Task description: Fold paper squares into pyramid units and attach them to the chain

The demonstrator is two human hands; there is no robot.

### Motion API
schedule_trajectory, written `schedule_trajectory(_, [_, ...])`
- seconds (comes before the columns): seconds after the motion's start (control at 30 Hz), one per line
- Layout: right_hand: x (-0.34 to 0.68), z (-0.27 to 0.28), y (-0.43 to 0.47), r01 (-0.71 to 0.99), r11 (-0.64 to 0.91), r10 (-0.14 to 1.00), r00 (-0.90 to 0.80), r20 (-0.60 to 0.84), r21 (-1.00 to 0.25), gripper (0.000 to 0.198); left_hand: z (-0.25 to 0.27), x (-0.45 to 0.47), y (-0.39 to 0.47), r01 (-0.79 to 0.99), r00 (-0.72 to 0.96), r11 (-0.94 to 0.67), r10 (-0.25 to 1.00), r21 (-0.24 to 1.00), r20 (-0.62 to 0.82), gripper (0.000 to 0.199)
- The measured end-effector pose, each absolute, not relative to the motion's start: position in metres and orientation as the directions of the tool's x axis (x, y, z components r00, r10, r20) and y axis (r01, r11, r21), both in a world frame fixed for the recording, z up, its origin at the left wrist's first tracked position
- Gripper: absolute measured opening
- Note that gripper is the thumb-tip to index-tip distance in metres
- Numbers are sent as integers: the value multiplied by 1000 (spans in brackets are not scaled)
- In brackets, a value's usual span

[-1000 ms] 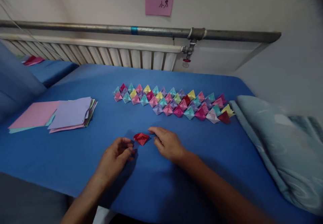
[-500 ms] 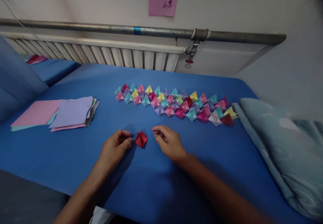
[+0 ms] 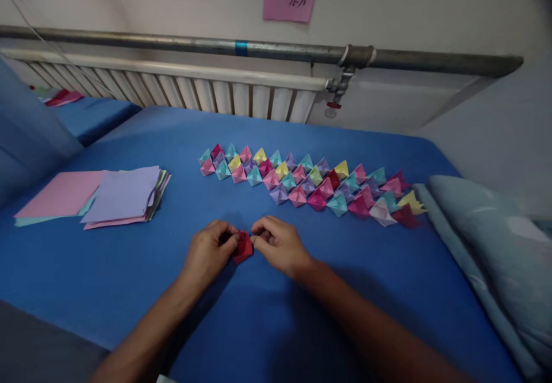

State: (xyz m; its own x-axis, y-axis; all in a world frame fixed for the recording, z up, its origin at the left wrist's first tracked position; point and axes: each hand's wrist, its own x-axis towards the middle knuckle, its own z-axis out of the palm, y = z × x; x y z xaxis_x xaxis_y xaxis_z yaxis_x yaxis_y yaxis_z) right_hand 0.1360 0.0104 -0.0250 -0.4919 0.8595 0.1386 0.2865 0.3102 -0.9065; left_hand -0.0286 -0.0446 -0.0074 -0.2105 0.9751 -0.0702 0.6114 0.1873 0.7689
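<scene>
A small folded red paper piece is on the blue surface between my hands. My left hand pinches its left side, with the thumb in front and the fingers curled behind. My right hand is closed at its right edge, thumb and forefinger gripping the upper right corner. Beyond my hands, folded paper boats in pink, teal, yellow, purple and red stand in staggered rows.
Square paper sheets lie stacked at the left, a purple one on top, beside pink sheets. A folded pale green blanket borders the right side. Behind the blue surface run a radiator and a metal pipe.
Both hands have closed in on the red paper piece from either side and taken hold of it. Before, it lay untouched between them. The camera view has shifted slightly.
</scene>
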Motion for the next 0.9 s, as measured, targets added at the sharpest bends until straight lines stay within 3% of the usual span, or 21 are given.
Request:
schedule_trajectory(0.27, [134,-21,9,391,312,876,-472,103,-866,8,2,-26,-26,654,-159,237,972,719,-176,19])
schedule_trajectory(0.4, [140,-26,8,302,265,897,-426,119,-916,14,7,-27,-21,656,-140,257,965,710,-220,14])
schedule_trajectory(0.7, [151,-21,34,191,178,967,-217,136,-965,8,12,-15,24,315,-122,196,979,929,-165,14])
schedule_trajectory(0.9, [153,-25,39,290,226,962,-218,166,-930,5,-7,-4,28,220,-158,197,974,955,-164,19])
